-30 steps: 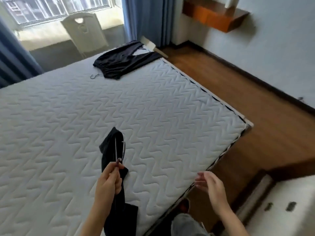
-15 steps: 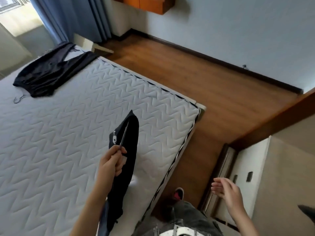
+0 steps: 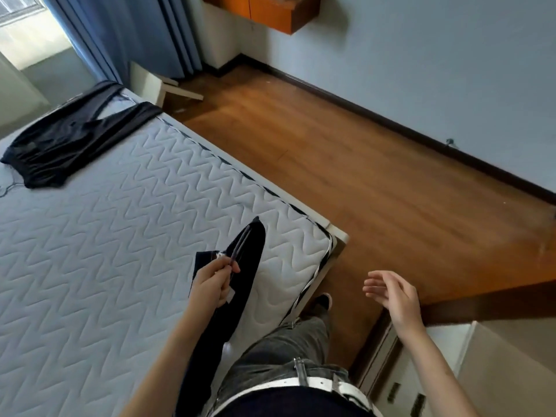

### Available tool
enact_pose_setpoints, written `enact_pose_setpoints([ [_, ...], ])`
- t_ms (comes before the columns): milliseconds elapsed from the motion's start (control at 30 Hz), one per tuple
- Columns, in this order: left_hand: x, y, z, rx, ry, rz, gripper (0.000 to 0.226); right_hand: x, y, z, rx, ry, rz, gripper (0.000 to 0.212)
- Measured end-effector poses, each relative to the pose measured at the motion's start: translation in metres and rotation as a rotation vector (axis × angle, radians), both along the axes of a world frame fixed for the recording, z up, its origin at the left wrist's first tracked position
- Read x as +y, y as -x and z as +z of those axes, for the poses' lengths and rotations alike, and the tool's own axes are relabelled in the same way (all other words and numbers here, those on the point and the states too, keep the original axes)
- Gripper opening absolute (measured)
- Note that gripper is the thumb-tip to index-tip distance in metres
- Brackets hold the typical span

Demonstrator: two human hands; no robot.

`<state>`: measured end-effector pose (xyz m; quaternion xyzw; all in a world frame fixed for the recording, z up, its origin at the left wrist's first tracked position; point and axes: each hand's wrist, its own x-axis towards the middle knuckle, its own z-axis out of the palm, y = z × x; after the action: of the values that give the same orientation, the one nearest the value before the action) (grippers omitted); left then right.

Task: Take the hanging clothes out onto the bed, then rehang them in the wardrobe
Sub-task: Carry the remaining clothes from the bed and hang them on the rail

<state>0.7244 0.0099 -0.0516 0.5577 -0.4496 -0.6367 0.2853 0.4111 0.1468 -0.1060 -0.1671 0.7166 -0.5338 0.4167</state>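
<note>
My left hand [image 3: 214, 279] grips the thin metal hanger [image 3: 239, 247] of a dark garment [image 3: 240, 284], which hangs from it over the near right corner of the bed [image 3: 120, 236]. My right hand [image 3: 391, 296] is open and empty, raised over the floor beside the bed. A second black garment [image 3: 69, 136] lies spread on the far end of the mattress, its hanger hook poking out at the left edge. White wardrobe panels [image 3: 421, 371] show at the bottom right.
Wooden floor [image 3: 361, 176] runs along the right of the bed to a blue wall. Blue curtains [image 3: 135, 34] and a white stool [image 3: 162, 85] stand at the far end. An orange wall shelf [image 3: 270, 10] hangs above. My legs stand between bed and wardrobe.
The view has swung right, away from the bed toward the floor and wardrobe. My left hand has carried the hung garment toward the bed's corner; my right hand has moved right and stays open.
</note>
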Motion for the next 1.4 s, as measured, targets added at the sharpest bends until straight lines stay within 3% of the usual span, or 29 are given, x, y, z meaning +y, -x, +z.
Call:
enact_pose_setpoints([
  [433,-0.234,0.322,0.026,0.098,0.099,-0.148,0.026,-0.086,0.273,0.009,-0.02,-0.102,-0.271,0.032],
  [567,-0.289,0.408,0.018,0.04,0.155,-0.112,0.024,-0.143,0.369,-0.016,-0.044,-0.187,-0.315,0.029],
  [767,-0.352,0.478,-0.007,-0.089,0.162,0.129,0.027,-0.293,0.496,-0.018,0.056,-0.246,0.113,0.025],
  [933,-0.369,0.496,-0.002,-0.147,0.076,0.379,0.027,-0.426,0.554,0.003,0.042,-0.205,0.39,0.031],
  [1167,-0.405,0.518,-0.021,-0.217,0.015,0.663,0.027,-0.612,0.56,-0.01,0.005,-0.166,0.672,0.033],
  [1400,-0.549,0.517,-0.043,-0.255,-0.015,0.663,0.027,-0.806,0.545,-0.017,0.061,-0.189,0.774,0.034],
])
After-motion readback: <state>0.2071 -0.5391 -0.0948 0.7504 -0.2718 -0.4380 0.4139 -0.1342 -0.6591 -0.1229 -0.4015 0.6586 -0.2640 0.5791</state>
